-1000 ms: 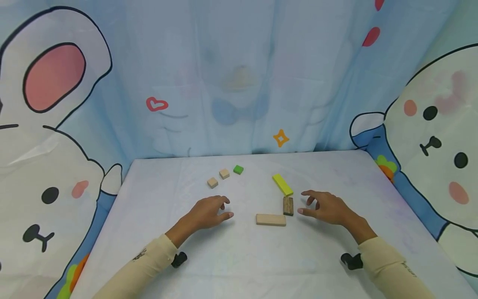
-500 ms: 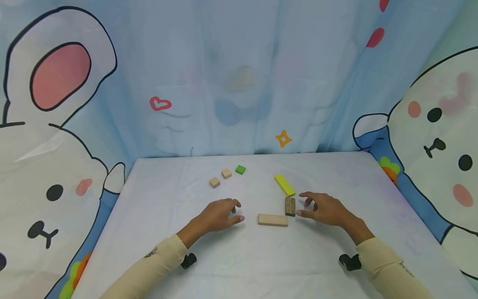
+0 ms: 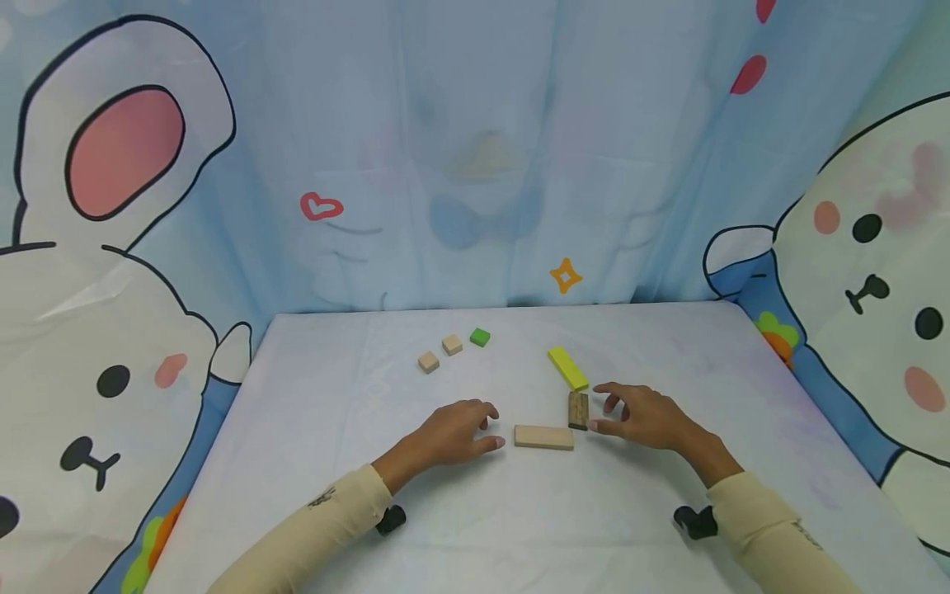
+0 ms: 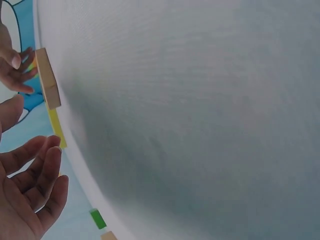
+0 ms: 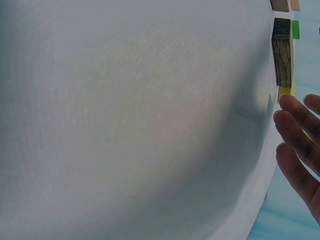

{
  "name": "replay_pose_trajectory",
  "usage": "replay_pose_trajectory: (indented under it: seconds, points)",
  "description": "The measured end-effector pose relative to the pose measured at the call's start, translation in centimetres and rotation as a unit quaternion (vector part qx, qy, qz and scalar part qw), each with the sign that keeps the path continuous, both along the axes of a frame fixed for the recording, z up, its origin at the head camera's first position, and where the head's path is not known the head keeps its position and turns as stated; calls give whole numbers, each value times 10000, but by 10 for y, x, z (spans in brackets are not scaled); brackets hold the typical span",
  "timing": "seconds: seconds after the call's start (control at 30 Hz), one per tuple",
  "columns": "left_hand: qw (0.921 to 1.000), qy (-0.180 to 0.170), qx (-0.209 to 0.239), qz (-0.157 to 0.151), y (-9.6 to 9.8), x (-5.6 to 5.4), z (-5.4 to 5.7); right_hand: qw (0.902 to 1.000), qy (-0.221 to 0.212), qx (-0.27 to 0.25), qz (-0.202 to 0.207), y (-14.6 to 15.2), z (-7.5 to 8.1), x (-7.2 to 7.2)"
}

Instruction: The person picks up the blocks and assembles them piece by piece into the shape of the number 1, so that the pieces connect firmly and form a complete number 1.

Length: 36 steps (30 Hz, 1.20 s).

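Observation:
My left hand (image 3: pixel 453 431) hovers just left of a long pale wooden block (image 3: pixel 544 437), fingers relaxed and nothing held. Close to the right side of a short dark-brown wooden block (image 3: pixel 578 410) is my right hand (image 3: pixel 644 415), thumb tip right at its edge. Beyond the brown block lies a yellow block (image 3: pixel 567 368), slanting away. In the left wrist view the pale block (image 4: pixel 48 77) stands out past my loosely bent fingers (image 4: pixel 47 172). The right wrist view has the brown block (image 5: pixel 283 52) above my spread fingers (image 5: pixel 299 132).
Toward the back left of the white-covered table (image 3: pixel 334 371) lie two small pale wooden cubes, one nearer (image 3: pixel 428 362) and one farther (image 3: pixel 452 345), and a small green block (image 3: pixel 480 337). A blue cartoon curtain (image 3: pixel 475 165) hangs behind the table's far edge.
My left hand has moved right, toward the long pale block. The right hand has shifted slightly left, closer to the brown block. The blocks have stayed in place on the table.

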<state>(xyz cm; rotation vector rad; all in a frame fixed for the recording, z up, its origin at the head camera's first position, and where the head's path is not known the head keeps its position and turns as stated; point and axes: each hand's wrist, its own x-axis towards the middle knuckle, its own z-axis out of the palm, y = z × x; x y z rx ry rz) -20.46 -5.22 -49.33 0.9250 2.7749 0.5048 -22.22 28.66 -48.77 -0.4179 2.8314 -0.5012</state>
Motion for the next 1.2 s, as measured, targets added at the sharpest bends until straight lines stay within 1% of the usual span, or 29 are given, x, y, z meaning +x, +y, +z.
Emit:
replay_pose_trajectory:
  seconds: [0.2,0.5,0.77,1.0,1.2]
  points:
    - [10000,3,-51,-80,9,-1,0,10000,-55,-38,4,-1,-2,-1]
    - [9997,82,-228,-84,22,0,0,9999,-141,-46,16,-4,-4,-2]
    - [9992,214,-321,-142,31,-1,0,9999,-76,-77,81,-5,-6,-4]
    - [9987,174,-480,-81,38,-2,1,9999,-27,-112,93,-9,-8,-2]
    - [9982,254,-522,-124,41,-1,-2,9998,101,-82,122,-11,-9,-1]
